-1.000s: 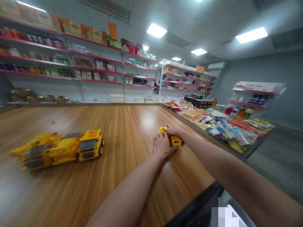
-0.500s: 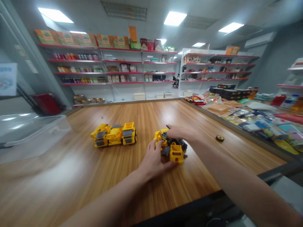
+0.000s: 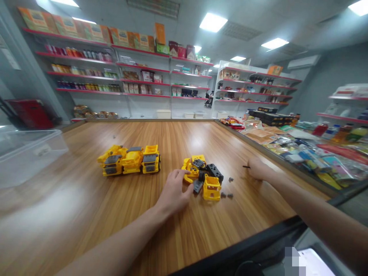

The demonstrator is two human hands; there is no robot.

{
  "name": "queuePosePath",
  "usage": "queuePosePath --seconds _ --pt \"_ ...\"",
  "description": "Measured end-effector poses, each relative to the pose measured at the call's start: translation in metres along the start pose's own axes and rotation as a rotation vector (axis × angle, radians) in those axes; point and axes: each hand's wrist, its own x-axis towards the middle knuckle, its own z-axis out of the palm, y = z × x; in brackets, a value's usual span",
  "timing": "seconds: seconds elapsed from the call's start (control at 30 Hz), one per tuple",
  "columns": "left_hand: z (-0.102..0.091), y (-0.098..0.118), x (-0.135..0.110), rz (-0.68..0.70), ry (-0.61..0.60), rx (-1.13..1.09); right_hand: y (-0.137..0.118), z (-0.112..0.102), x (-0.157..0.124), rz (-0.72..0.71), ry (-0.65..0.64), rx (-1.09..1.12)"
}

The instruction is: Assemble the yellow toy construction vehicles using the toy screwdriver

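My left hand [image 3: 175, 191] rests on the table, thumb and fingers apart, its fingertips at the edge of a yellow toy part with a curved hook [image 3: 188, 176]. Close by lie a black block-shaped part [image 3: 215, 172], a grey flat piece [image 3: 197, 186], a yellow cab shell [image 3: 212, 188] and another yellow part [image 3: 198, 158]. Several small grey pieces [image 3: 227, 195] are scattered to their right. Farther right, my right hand [image 3: 257, 170] is closed on a thin dark rod [image 3: 246, 166], whose tip points left. Whatever is under that hand is hidden.
Yellow toy construction trucks [image 3: 133, 160] stand in a row on the wooden table [image 3: 115, 214]. A clear plastic bin [image 3: 28, 153] is at the left. Packaged goods [image 3: 301, 153] are heaped beyond the right rim, and stocked shelves [image 3: 143, 96] line the back.
My right hand has moved right, away from the toy parts, with the thin dark rod. It now covers where the black-and-yellow wheel lay. My left hand has stayed by the parts.
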Motion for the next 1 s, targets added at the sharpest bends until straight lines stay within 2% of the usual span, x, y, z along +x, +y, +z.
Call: queuePosePath --seconds 0.1,0.2,0.33,0.43,0.5,0.57,0.63,0.7,0.8,0.9,1.0 --pt "-0.003 -0.003 -0.002 -0.025 0.011 -0.007 -0.029 0.000 0.000 -0.101 -0.010 -0.007" --pt "-0.008 -0.009 -0.002 -0.046 0.012 -0.030 -0.081 -0.006 -0.006 -0.354 -0.008 0.063" --pt "-0.013 -0.012 -0.004 -0.042 -0.018 -0.056 -0.148 -0.005 -0.023 -0.658 -0.080 0.103" --pt "-0.015 -0.009 -0.006 -0.035 -0.055 -0.045 -0.170 -0.003 -0.024 -0.752 -0.141 0.093" --pt "-0.015 -0.007 -0.008 -0.036 -0.078 -0.022 -0.167 -0.005 -0.015 -0.705 -0.087 0.083" --pt "-0.016 -0.005 -0.009 -0.040 -0.098 -0.003 -0.153 -0.008 0.000 -0.554 0.023 0.050" --pt "-0.016 -0.002 -0.010 -0.045 -0.112 0.003 -0.132 -0.011 0.017 -0.398 0.061 -0.011" --pt "-0.017 0.000 -0.010 -0.047 -0.115 0.002 -0.111 -0.013 0.029 -0.297 0.008 -0.070" --pt "-0.019 0.003 -0.011 -0.046 -0.106 0.004 -0.093 -0.013 0.033 -0.268 -0.123 -0.117" --pt "-0.023 0.007 -0.011 -0.052 -0.090 0.004 -0.096 -0.008 0.027 -0.294 -0.239 -0.124" --pt "-0.026 0.010 -0.011 -0.073 -0.070 -0.020 -0.106 -0.005 0.021 -0.275 -0.244 -0.107"
